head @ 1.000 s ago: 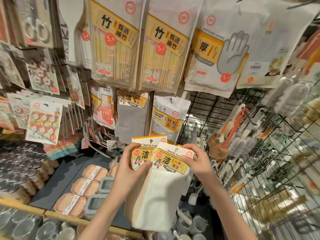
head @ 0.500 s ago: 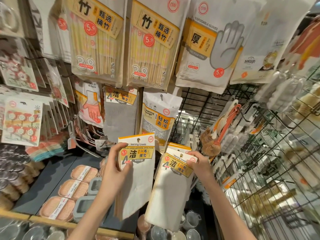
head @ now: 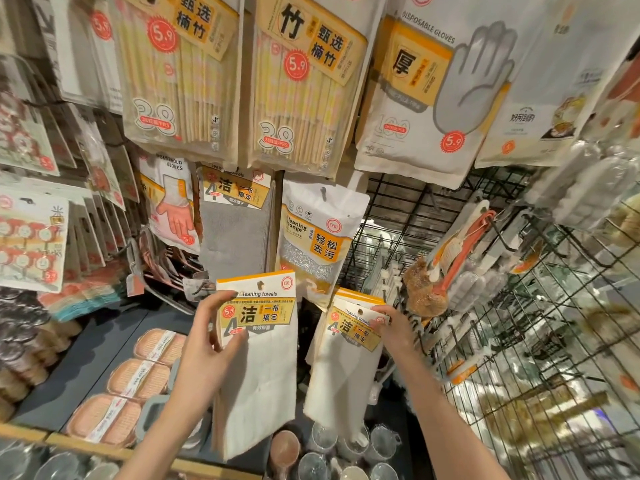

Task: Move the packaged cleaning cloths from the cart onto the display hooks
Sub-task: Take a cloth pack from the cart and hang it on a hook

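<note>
My left hand (head: 207,344) grips the left edge of a white cleaning towel pack (head: 258,362) with a yellow header card, held upright in front of the display. My right hand (head: 389,329) holds a second stack of white cleaning towel packs (head: 343,372) by its header, tilted a little to the right. Above and behind them a grey cleaning towel pack (head: 233,233) hangs on a hook. To its right a cleaning sponge pack (head: 317,237) hangs on its own hook (head: 323,192).
Chopstick packs (head: 298,84) and disposable glove bags (head: 429,95) hang overhead. A black wire grid (head: 540,323) with brushes (head: 446,268) fills the right. Below left, a dark shelf (head: 79,355) holds scouring pads (head: 142,372); clear cups (head: 325,455) stand at the bottom.
The two hands split the single stack: the left hand carried one pack up and to the left, the right hand kept the rest lower right. The view shifted upward toward the hooks.
</note>
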Action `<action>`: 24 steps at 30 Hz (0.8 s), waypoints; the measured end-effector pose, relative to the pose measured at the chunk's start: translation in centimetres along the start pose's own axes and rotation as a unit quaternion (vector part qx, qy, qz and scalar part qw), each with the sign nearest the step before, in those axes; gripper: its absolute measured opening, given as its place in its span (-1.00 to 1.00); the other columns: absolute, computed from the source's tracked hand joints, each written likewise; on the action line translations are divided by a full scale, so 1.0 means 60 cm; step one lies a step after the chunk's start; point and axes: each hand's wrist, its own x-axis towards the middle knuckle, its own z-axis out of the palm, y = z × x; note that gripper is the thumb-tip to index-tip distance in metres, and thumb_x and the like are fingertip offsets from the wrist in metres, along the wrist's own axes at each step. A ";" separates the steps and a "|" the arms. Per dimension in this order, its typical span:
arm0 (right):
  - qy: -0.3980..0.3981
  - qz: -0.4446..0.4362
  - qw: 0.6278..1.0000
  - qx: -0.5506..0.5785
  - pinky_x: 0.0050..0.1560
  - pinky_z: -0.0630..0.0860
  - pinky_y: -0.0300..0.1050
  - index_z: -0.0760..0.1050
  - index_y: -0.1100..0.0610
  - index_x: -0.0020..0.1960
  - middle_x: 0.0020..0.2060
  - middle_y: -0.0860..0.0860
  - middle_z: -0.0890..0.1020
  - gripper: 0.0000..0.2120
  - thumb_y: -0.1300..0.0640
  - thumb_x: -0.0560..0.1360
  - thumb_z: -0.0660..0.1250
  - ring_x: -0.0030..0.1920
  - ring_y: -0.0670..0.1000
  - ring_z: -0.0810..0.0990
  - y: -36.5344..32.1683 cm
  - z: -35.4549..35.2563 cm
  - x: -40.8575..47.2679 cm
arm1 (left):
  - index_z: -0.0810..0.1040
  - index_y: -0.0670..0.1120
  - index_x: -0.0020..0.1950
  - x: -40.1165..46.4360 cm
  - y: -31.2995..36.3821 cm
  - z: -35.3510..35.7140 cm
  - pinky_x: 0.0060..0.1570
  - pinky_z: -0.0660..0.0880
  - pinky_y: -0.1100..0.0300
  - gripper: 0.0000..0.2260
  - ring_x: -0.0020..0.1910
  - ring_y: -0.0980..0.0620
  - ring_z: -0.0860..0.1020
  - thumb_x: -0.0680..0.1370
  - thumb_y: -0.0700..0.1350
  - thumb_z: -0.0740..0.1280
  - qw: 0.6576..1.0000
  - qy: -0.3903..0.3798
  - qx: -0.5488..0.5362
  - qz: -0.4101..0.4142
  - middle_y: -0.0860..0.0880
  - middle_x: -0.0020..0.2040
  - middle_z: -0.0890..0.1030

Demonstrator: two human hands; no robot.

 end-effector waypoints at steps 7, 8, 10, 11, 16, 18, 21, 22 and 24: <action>0.025 -0.016 1.000 -0.001 -0.19 0.38 -0.14 0.55 0.05 -0.09 -0.09 -0.01 0.57 -0.80 0.34 0.41 0.35 -0.06 0.02 0.50 0.006 0.016 0.020 | 0.37 0.23 0.19 0.007 -0.015 -0.004 0.00 0.46 0.28 -0.46 0.15 0.24 0.49 0.46 -0.38 0.36 1.000 0.004 0.013 -0.011 0.42 0.14 0.45; 0.034 -0.015 0.999 0.005 -0.23 0.36 -0.15 0.52 0.07 -0.09 -0.08 0.00 0.55 -0.81 0.34 0.41 0.36 -0.06 0.03 0.48 0.007 0.019 0.021 | 0.37 0.24 0.19 0.008 -0.016 -0.004 0.04 0.46 0.21 -0.45 0.18 0.20 0.48 0.46 -0.37 0.37 1.000 0.005 0.018 -0.012 0.40 0.16 0.44; 0.065 -0.019 0.998 0.012 -0.29 0.32 -0.20 0.43 0.13 -0.08 -0.05 0.06 0.53 -0.78 0.34 0.39 0.40 -0.06 0.07 0.48 0.008 0.023 0.025 | 0.37 0.33 0.14 0.010 -0.016 -0.005 -0.02 0.47 0.23 -0.40 0.15 0.23 0.48 0.46 -0.38 0.37 1.000 0.007 0.024 -0.010 0.39 0.16 0.45; 0.081 -0.021 0.997 0.003 -0.30 0.29 -0.24 0.37 0.14 -0.09 -0.04 0.10 0.50 -0.73 0.33 0.37 0.43 -0.07 0.08 0.47 0.008 0.024 0.028 | 0.36 0.37 0.11 0.010 -0.016 -0.005 -0.09 0.48 0.26 -0.37 0.11 0.27 0.49 0.45 -0.38 0.37 1.000 0.007 0.028 -0.008 0.40 0.14 0.46; 0.084 -0.013 0.996 -0.026 -0.31 0.22 -0.27 0.30 0.15 -0.11 -0.03 0.11 0.40 -0.70 0.29 0.38 0.43 -0.15 0.00 0.35 0.006 0.022 0.035 | 0.37 0.34 0.11 0.009 -0.016 -0.003 -0.14 0.49 0.37 -0.41 0.05 0.32 0.51 0.46 -0.38 0.37 1.000 -0.004 0.023 -0.010 0.38 0.11 0.48; 0.089 -0.017 0.996 -0.026 -0.31 0.24 -0.23 0.29 0.15 -0.12 -0.03 0.14 0.43 -0.71 0.29 0.39 0.42 -0.17 0.01 0.38 0.006 0.024 0.039 | 0.38 0.23 0.15 0.011 -0.014 0.000 -0.10 0.48 0.39 -0.46 0.06 0.33 0.51 0.46 -0.38 0.37 1.000 -0.008 0.020 -0.008 0.36 0.12 0.48; 0.091 -0.010 0.995 -0.036 -0.35 0.24 -0.25 0.28 0.14 -0.13 -0.02 0.15 0.45 -0.73 0.28 0.42 0.39 -0.23 -0.03 0.39 0.003 0.026 0.042 | 0.39 0.14 0.18 0.011 -0.012 0.004 -0.13 0.44 0.47 -0.50 0.06 0.34 0.51 0.45 -0.39 0.37 1.000 -0.014 0.012 -0.013 0.34 0.12 0.48; 0.091 -0.007 0.995 -0.040 -0.35 0.24 -0.25 0.28 0.14 -0.13 -0.01 0.14 0.44 -0.75 0.28 0.43 0.38 -0.24 -0.05 0.38 0.002 0.028 0.040 | 0.40 0.14 0.18 0.011 -0.012 0.004 -0.13 0.44 0.48 -0.50 0.06 0.33 0.51 0.45 -0.39 0.37 1.000 -0.016 0.010 -0.015 0.35 0.11 0.48; 0.095 -0.010 0.994 -0.048 -0.37 0.23 -0.24 0.31 0.13 -0.12 0.01 0.14 0.45 -0.78 0.27 0.45 0.37 -0.21 -0.01 0.40 0.002 0.028 0.036 | 0.40 0.15 0.19 0.008 -0.011 0.005 -0.12 0.46 0.43 -0.50 0.05 0.33 0.51 0.45 -0.38 0.38 1.000 -0.017 0.007 -0.018 0.37 0.09 0.49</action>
